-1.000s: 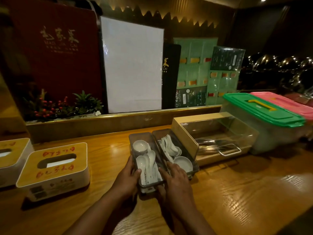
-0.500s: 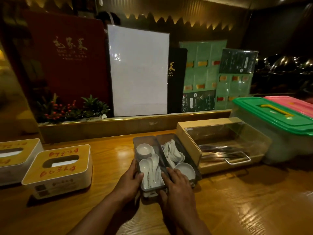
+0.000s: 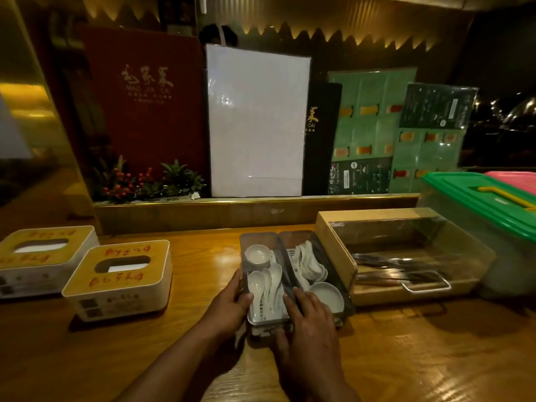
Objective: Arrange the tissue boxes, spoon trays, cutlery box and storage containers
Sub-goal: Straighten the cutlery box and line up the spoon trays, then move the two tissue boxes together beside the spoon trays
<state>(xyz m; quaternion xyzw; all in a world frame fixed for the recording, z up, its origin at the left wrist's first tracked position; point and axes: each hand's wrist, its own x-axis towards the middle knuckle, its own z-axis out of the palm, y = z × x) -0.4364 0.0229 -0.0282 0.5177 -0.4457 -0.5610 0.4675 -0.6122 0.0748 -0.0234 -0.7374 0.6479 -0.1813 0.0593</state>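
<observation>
Spoon tray between both hands' fingers

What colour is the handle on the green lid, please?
Yellow handle, on the green lid, head view.

Two grey spoon trays sit touching, side by side, holding white spoons and small dishes. Right of them stands the clear-lidded wooden cutlery box, then green-lidded storage containers. Two tissue boxes lie well left.
</observation>
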